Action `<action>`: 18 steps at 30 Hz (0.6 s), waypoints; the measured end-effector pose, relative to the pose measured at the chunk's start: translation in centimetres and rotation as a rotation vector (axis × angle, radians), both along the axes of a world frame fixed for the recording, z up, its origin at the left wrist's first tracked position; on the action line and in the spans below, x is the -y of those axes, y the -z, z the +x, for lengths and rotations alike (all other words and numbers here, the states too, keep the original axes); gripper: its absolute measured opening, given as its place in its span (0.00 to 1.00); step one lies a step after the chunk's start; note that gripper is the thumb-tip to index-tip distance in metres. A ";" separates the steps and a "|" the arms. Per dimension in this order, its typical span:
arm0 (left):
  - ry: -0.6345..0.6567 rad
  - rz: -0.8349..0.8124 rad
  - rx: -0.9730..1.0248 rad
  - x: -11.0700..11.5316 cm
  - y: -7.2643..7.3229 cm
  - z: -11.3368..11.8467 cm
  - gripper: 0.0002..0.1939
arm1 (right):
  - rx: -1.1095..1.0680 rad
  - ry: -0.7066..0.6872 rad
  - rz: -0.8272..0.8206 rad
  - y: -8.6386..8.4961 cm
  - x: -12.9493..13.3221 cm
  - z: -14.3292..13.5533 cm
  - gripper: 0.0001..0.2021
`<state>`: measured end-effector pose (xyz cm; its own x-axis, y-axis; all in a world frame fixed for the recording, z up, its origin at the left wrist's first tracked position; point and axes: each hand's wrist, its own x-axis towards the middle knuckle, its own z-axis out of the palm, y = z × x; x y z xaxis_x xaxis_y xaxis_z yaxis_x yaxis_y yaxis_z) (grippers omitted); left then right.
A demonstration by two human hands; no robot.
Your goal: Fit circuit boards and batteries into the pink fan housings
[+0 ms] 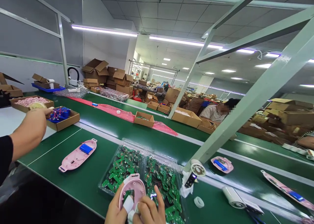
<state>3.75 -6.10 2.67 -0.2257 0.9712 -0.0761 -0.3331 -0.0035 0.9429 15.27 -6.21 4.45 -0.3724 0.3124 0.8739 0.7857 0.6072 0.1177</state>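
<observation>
My left hand (117,206) grips a pink plastic shell (133,190) at the bottom centre. A green board shows inside the shell. My right hand (149,209) is against the shell's right side, fingers bent at its lower part and one finger raised; whether it pinches a small part is hidden. White coverings wrap some fingertips. Just behind lies a clear tray (144,155) full of green circuit boards (125,163). Left of the tray, another pink shell (78,156) with a blue battery (85,148) rests on the green table.
Another person's arm (30,132) reaches from the left to a box of blue batteries (67,119). A slanted metal post (220,125), a white roll (199,202), a white device (233,197) and more pink shells (222,164) stand or lie to the right.
</observation>
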 end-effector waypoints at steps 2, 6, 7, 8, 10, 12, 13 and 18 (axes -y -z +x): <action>-0.006 -0.013 0.014 0.1 0.4 0.1 0.23 | -0.138 -0.021 0.052 0.8 -0.5 -0.9 0.16; -0.066 -0.019 0.038 0.4 1.3 0.2 0.23 | -0.420 -0.044 0.118 2.4 -1.7 -2.7 0.19; -0.088 -0.021 0.035 0.5 1.5 0.2 0.23 | -0.424 -0.052 0.113 2.5 -1.8 -2.8 0.19; -0.106 -0.023 0.028 0.6 1.7 0.1 0.23 | -0.382 -0.067 0.101 2.5 -2.0 -2.8 0.19; -0.133 -0.024 0.011 0.6 2.2 0.1 0.23 | -0.242 -0.100 0.086 2.2 -2.2 -2.4 0.20; -0.149 -0.026 0.006 0.4 2.7 0.0 0.24 | -0.111 -0.118 0.073 1.9 -2.3 -1.7 0.19; -0.157 -0.032 0.007 0.3 3.0 -0.1 0.24 | -0.072 -0.118 0.053 1.9 -2.3 -1.3 0.19; -0.229 -0.146 0.004 -1.2 3.1 -1.1 0.22 | -0.128 0.096 -0.211 3.4 -2.7 1.3 0.17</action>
<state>2.61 -4.86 -0.46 -0.4373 0.8737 -0.2129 -0.3431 0.0567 0.9376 16.56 -3.55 1.05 -0.2227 0.5213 0.8238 0.8413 0.5297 -0.1077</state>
